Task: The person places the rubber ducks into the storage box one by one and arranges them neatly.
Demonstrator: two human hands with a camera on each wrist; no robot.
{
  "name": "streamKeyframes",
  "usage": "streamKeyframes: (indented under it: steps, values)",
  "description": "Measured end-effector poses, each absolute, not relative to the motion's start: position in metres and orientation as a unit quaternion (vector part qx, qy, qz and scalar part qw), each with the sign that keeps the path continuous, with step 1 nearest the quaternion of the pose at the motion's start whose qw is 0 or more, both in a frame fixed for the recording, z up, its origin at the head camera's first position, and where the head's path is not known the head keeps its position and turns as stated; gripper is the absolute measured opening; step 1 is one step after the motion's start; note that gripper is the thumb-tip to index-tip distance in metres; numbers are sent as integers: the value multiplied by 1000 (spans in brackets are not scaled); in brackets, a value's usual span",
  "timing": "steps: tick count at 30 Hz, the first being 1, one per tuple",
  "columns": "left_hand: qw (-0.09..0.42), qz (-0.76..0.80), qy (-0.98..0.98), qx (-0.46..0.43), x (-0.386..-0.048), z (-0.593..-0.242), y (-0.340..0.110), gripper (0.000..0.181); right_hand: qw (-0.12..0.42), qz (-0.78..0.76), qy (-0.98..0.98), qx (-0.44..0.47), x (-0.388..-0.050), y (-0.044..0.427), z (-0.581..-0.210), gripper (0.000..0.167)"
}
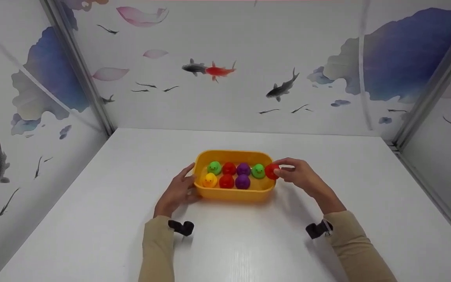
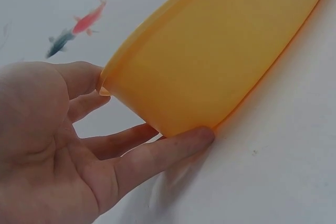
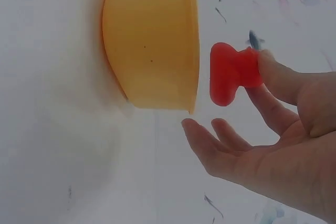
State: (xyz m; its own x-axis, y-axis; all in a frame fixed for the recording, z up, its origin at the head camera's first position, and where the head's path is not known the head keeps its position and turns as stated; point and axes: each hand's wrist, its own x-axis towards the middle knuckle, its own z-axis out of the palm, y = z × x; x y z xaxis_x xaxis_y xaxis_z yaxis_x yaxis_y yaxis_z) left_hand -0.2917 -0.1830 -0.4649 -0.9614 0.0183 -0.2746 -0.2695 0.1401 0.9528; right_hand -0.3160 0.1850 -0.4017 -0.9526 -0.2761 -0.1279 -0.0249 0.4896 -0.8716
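Observation:
My right hand (image 1: 298, 172) pinches a red toy duck (image 3: 224, 74) by its head between thumb and fingertips. The duck's wide base points down, at the right end of an orange-yellow basin (image 1: 233, 196), above its rim in the right wrist view. The other fingers of that hand stretch out loosely below. My left hand (image 1: 176, 192) touches the basin's left end with extended fingers, one at the rim and one low by the bottom edge. Inside the basin sit several small ducks, among them a yellow duck (image 1: 210, 180), a purple duck (image 1: 242, 181) and a green duck (image 1: 258, 171).
The basin stands on a white table (image 1: 233, 243). White panels printed with fish and petals, such as the back wall (image 1: 241, 105), enclose it on the left, back and right. A black strap-mounted camera sits on each wrist.

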Motion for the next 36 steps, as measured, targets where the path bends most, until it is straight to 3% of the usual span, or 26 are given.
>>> streamKeyframes:
  steps: [15,36]
  values:
    - [106,648,748,-96,-290,-466,-181,54,163,-504,846,-56,-321,154,-417,37]
    - [106,640,756,-87,-293,-464,-181,55,203,-476,855,45,-330,133,-423,44]
